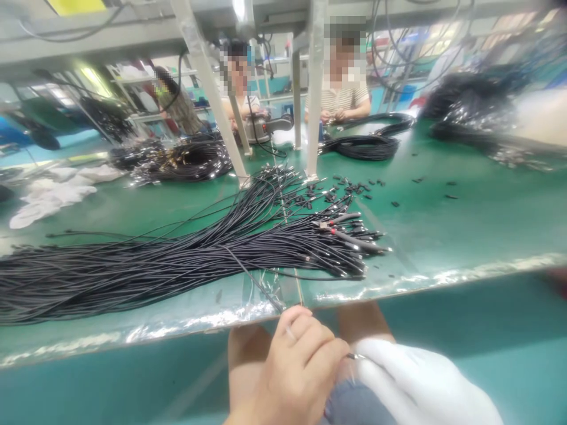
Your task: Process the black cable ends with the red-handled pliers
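Note:
My left hand (301,360), bare with a ring on one finger, is closed around a black cable (252,274) just off the table's near edge. That cable runs back over the big bundle of black cables (177,274). A short dark piece with a shiny metal tip (357,356) sticks out beside the left fist. My right hand (416,378), in a white glove, pinches this tip between thumb and fingers. On the bundle's right end rests a pair of pliers (354,239) with grey handles and red marks.
Small black parts (349,188) lie scattered on the green table (443,230) behind the bundle. White posts (315,88) rise from it. Coiled cables (363,147) sit at the back, white gloves (55,198) at the left. Two people (339,97) work across the table.

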The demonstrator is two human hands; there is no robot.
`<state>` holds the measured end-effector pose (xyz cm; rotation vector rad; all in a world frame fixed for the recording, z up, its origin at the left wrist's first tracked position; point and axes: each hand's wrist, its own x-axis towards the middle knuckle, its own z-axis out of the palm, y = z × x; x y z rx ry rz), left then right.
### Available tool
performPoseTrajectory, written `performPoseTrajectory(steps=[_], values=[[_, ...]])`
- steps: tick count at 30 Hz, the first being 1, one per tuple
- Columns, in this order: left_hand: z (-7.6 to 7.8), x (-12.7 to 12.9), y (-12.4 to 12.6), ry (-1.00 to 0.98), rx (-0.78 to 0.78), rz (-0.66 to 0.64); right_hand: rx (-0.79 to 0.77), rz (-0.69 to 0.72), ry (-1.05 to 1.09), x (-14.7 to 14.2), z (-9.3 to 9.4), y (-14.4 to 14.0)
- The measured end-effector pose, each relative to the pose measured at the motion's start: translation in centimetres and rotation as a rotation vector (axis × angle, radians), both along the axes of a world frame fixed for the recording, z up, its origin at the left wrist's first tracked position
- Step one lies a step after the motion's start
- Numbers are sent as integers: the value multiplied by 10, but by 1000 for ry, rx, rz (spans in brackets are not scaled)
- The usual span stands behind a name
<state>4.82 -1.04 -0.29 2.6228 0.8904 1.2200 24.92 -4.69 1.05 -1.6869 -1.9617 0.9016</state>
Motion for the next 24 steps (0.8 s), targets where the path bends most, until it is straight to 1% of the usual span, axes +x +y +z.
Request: performPoseTrajectory(steps=[4, 6, 9, 12, 17, 21, 23, 24], values=[[0, 5, 2, 38, -16, 53, -200, 4, 279, 1, 12, 10], [1, 6, 3, 52, -35, 71, -279, -10, 381, 1, 20, 13], [2, 7, 4, 63, -91, 58, -325, -38, 438, 0, 28, 15], [2, 7, 5, 65, -136, 41, -341, -67, 459, -1, 30, 16], [2, 7, 5, 8, -149, 24, -254, -114, 378, -1, 29, 13], [2, 7, 4, -40, -135, 39, -178, -129, 322, 6, 20, 12], [2, 7, 4, -57, -120, 52, -65, -166, 251, 16, 11, 18], [1, 6, 3, -57, -121, 63, 34, -200, 186, 22, 7, 24]])
